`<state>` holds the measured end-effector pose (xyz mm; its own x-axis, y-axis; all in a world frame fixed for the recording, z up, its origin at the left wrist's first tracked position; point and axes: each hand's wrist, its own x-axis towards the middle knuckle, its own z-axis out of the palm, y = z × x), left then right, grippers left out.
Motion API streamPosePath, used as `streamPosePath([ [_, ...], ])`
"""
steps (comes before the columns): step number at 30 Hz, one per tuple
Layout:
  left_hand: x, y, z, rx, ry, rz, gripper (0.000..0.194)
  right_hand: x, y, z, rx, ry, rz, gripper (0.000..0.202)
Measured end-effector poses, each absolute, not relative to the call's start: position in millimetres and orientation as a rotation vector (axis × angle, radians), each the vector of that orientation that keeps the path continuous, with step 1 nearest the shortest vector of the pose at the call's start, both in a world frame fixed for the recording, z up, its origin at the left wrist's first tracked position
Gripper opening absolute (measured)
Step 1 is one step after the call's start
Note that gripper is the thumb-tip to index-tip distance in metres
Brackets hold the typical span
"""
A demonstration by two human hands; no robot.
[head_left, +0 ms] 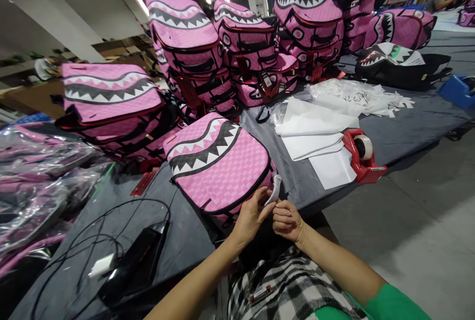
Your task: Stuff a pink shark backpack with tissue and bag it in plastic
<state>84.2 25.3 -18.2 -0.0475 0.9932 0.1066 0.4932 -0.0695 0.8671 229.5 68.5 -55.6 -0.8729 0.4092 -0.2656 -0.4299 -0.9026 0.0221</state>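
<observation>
A pink checkered backpack [222, 161] with a black-and-white shark-tooth print lies on the table in front of me, its near end toward my body. A curved white strip [275, 189] stands out from its near right corner; whether it wraps a handle or strap I cannot tell. My left hand [252, 216] pinches the strip's lower part between thumb and fingers, close against the backpack. Beside it, my right hand [288, 221] is closed, its thumb and forefinger meeting at the strip's lower end. The fingertips of both hands nearly touch.
Stacked pink backpacks [185, 38] line the back. On the right are white sheets [311, 137], a red tape dispenser [363, 157], small white packets [363, 95], a black backpack [401, 65] and a blue dispenser [458, 91]. Plastic-wrapped bags [40, 186] and a black case with cables [135, 260] lie left.
</observation>
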Motion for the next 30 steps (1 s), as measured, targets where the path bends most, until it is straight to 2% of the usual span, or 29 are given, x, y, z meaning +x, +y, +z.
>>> streamPosePath([
  [2,84,23,-19,1.573,1.578,0.879,0.048,235,73,-59,-0.418,-0.21,2.656,0.018],
  [4,86,21,-24,1.726,1.648,0.754,0.04,245,76,-62,-0.664,-0.664,2.499,0.041],
  [6,89,19,-33,2.147,1.82,0.821,0.036,256,79,-63,-0.972,-1.12,2.107,0.064],
  [8,93,17,-43,2.638,1.969,1.0,0.032,263,84,-61,-1.14,-1.428,1.699,0.076],
  [10,97,15,-49,2.918,2.016,1.098,0.031,260,93,-58,-1.151,-1.581,1.518,0.083],
  [12,99,12,-51,2.961,2.011,1.115,0.035,250,107,-55,-1.145,-1.636,1.49,0.082],
  [16,99,3,-49,2.852,2.027,1.196,0.037,223,127,-57,-1.133,-1.757,1.313,0.062],
  [20,97,-7,-47,2.774,1.987,1.323,0.035,219,118,-67,-1.068,-1.847,1.048,0.062],
  [25,97,-11,-45,2.705,1.982,1.42,0.029,222,105,-76,-1.056,-1.759,1.213,0.061],
  [30,95,-10,-45,2.71,1.917,1.439,0.03,215,108,-73,-1.072,-1.736,1.171,0.061],
])
